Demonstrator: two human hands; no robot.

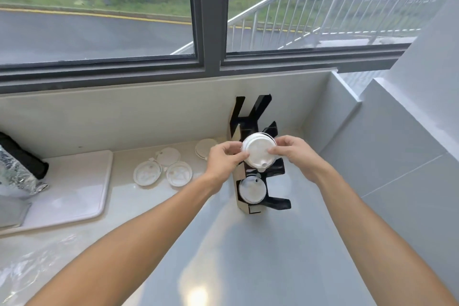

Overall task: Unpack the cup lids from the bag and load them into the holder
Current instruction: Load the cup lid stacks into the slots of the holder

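Over the black holder (258, 156) a stack of white cup lids (258, 152) is pinched at its rim by left hand (224, 159) and right hand (295, 154), likely to steady it for lowering into the middle slot, while loose lids (162, 169) wait on the desk (248, 256).

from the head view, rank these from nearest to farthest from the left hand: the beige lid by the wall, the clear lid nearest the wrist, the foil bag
From the left hand:
1. Beige lid, just left of the knuckles, by the back wall.
2. Clear lid, further left on the counter, below the hand.
3. Foil bag, at the far left edge.
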